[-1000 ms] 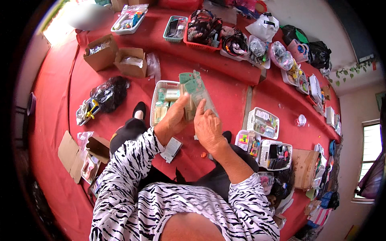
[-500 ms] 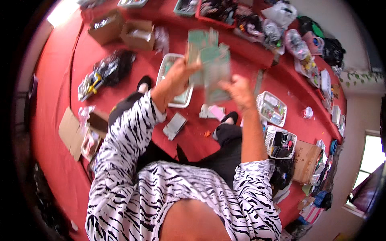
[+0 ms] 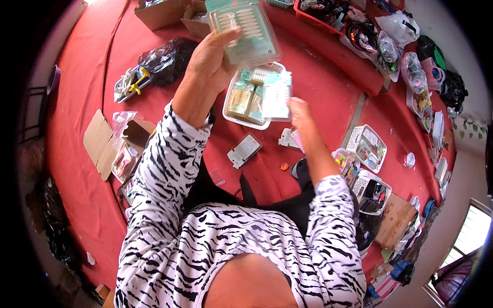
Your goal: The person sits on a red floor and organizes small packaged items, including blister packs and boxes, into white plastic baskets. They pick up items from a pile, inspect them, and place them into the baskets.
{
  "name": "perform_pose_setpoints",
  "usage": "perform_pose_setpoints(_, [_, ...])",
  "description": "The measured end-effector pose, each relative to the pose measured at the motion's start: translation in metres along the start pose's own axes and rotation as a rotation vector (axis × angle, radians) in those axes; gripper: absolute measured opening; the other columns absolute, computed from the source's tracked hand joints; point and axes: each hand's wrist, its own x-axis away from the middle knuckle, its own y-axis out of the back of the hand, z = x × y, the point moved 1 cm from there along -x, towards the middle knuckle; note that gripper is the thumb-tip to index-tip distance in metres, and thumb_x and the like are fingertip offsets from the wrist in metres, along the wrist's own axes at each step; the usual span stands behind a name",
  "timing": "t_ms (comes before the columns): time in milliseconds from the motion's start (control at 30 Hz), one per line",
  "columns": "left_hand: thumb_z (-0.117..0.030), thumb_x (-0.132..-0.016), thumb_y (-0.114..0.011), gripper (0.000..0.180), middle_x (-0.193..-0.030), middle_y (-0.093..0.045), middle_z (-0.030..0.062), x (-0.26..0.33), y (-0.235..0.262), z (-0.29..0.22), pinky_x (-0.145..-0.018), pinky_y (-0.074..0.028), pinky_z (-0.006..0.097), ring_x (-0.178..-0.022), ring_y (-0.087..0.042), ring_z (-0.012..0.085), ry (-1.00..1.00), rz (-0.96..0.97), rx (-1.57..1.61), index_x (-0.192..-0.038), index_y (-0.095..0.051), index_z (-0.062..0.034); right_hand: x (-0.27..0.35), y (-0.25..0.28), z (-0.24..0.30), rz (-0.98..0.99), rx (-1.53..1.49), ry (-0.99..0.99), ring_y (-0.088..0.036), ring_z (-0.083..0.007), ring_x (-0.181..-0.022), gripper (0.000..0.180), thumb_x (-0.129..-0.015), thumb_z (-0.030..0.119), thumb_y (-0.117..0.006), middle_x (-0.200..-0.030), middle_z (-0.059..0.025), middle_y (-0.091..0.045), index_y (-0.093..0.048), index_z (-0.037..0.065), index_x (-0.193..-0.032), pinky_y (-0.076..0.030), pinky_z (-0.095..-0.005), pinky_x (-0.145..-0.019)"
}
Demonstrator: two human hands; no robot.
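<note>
My left hand (image 3: pixel 205 59) is raised at the upper middle, its thumb over the edge of a clear plastic blister pack (image 3: pixel 251 38). That pack has a green backing and rows of pale oval pieces. A second green-topped edge shows behind it. Lower and to the right, my right hand (image 3: pixel 300 114) pinches a flat pack (image 3: pixel 276 100) with a pale green top and whitish face. This pack overlaps the right part of a white plastic basket (image 3: pixel 251 123) on the floor. Inside the basket lie several similar green and tan packs (image 3: pixel 240 102).
A white card (image 3: pixel 245 150) and a small orange thing (image 3: pixel 284 167) lie on the red floor covering. Two white baskets (image 3: pixel 382 165) of small goods stand at the right. Black plastic (image 3: pixel 172 59) lies at the left, near an opened cardboard box (image 3: pixel 100 143).
The two hands have moved apart. My left hand has gone up with its pack; my right hand has come lower, its pack now over the basket. The view has shifted.
</note>
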Motion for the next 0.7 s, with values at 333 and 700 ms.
perform_pose_setpoints(333, [-0.009,-0.082,-0.055,0.025,-0.099,-0.058,0.0093,0.015,0.002,-0.009,-0.08,-0.048,0.038,-0.088,-0.058,0.0208,0.013,-0.126,-0.109,-0.105,-0.05,-0.0006,-0.034,-0.116,-0.108,-0.337,1.049,0.003,-0.06,-0.035,-0.083,0.023,-0.069,0.02,-0.058,-0.087,-0.019,-0.063,-0.061,0.001,-0.082,-0.048,-0.0416,-0.071])
perform_pose_setpoints(700, [-0.016,-0.082,-0.056,0.033,-0.096,-0.059,0.0078,0.019,-0.007,0.016,-0.067,-0.054,0.037,-0.08,-0.062,0.0192,0.155,-0.115,-0.268,-0.111,-0.047,-0.0031,-0.059,-0.11,-0.107,0.054,1.344,0.205,-0.063,-0.0318,-0.081,0.021,-0.078,0.017,-0.051,-0.083,-0.0215,-0.063,-0.063,0.0,-0.08,-0.051,-0.0387,-0.067])
